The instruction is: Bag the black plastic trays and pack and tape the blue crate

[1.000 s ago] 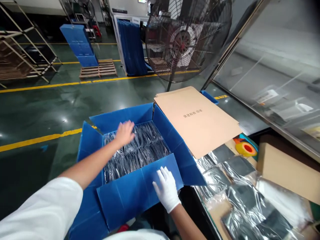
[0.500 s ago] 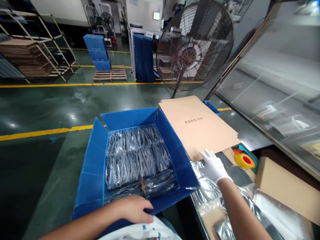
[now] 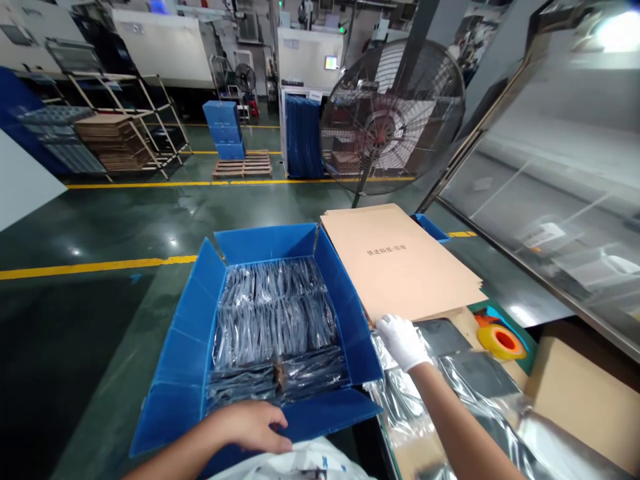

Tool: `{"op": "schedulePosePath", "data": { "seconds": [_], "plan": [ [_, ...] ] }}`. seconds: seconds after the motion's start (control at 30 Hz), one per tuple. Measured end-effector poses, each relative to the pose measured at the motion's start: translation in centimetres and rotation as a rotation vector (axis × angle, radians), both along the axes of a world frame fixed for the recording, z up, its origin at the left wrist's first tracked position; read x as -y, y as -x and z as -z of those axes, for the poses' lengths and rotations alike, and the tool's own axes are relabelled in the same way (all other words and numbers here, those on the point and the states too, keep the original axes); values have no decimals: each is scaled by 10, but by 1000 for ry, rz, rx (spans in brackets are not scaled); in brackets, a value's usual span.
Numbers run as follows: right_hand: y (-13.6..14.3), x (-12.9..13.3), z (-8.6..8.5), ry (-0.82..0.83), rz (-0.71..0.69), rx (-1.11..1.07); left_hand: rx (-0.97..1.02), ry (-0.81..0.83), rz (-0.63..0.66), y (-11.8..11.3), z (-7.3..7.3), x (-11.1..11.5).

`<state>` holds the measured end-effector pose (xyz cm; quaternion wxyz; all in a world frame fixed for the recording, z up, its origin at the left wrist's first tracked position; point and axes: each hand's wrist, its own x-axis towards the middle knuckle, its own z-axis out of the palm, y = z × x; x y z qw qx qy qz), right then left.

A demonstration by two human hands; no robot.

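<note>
A blue corrugated plastic box (image 3: pixel 273 241) stands before me, holding rows of dark flat pieces in clear plastic bags (image 3: pixel 277 327). My bare left hand (image 3: pixel 253 427) is at the box's near flap (image 3: pixel 330 417), with the flap's edge between thumb and forefinger; the other fingers are hidden. My right hand (image 3: pixel 400 339), in a white glove, has its fingers curled at the near corner of a stack of brown cardboard sheets (image 3: pixel 410 267) with printed characters. Beneath that hand lie shiny plastic-bagged dark pieces (image 3: pixel 445 337) on the bench.
Orange-yellow tape (image 3: pixel 503 341) lies on the bench, beside a closed brown carton (image 3: pixel 590 393). A big caged fan (image 3: pixel 393 120) stands behind the cardboard. A clear panel (image 3: pixel 545 180) slants along the right. Across the floor are blue boxes (image 3: pixel 223 130) on a pallet (image 3: pixel 245 165) and a rack (image 3: pixel 165 123).
My right hand has gone from spread fingers to curled ones at the cardboard's near corner. My left hand stays at the flap, while the view has tilted up and shifted left.
</note>
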<state>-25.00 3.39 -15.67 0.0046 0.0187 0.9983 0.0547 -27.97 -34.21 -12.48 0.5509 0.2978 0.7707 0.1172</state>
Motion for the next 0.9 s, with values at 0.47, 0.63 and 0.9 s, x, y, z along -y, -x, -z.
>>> {"op": "schedulePosePath", "data": {
  "seconds": [0.47, 0.63, 0.9],
  "plan": [
    [4, 1, -39, 504, -63, -359, 321, -286, -262, 47, -1, -73],
    [6, 5, -29, 673, 32, -426, 483, -385, -607, 63, 0, -152],
    [-25, 58, -35, 395, -131, -459, 434, -533, -1085, 71, 4, -221]
  ]
}}
